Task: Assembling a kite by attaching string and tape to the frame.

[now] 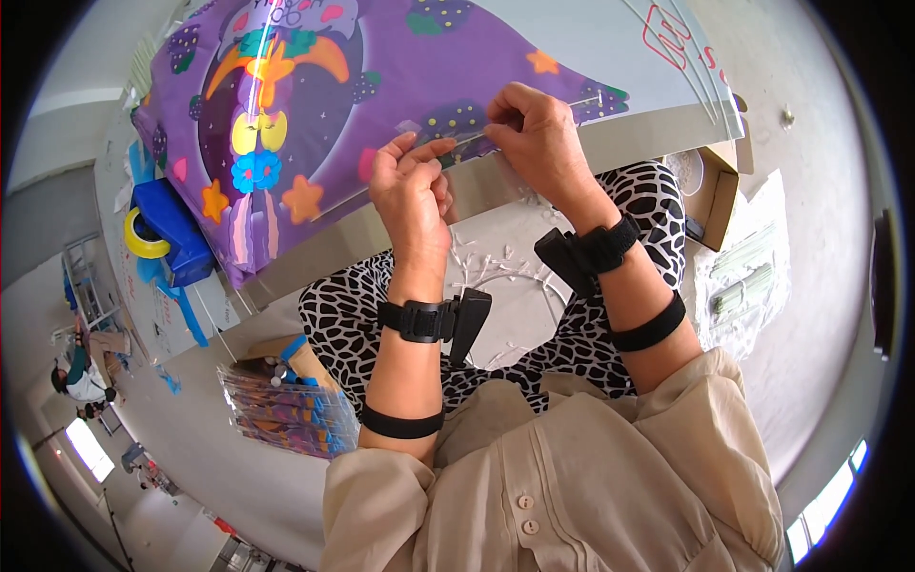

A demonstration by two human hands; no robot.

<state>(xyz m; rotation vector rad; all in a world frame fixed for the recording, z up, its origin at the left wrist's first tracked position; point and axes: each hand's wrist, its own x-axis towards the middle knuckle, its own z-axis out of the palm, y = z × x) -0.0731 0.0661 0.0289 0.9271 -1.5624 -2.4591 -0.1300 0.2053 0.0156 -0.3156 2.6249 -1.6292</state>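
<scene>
A purple printed sheet (381, 105), shaped like a kite with stars, strawberries and a cartoon figure, lies on the worktable. At its near edge my right hand (543, 138) pinches a thin white stick (469, 140) between thumb and forefinger. The stick's other end points toward my left hand (412, 191). My left hand is palm up over the same edge, its fingers loosely bent and apart, and nothing shows gripped in them. A short white piece (586, 99) shows at the sheet's right tip.
A blue tape dispenser (176, 234) with yellow tape stands at the table's left edge. Thin rods (681, 67) lie at the right. Below are an open cardboard box (715, 195), bundled sticks in plastic (743, 286) and packaged printed sheets (286, 410). White scraps surround a floor ring (519, 276).
</scene>
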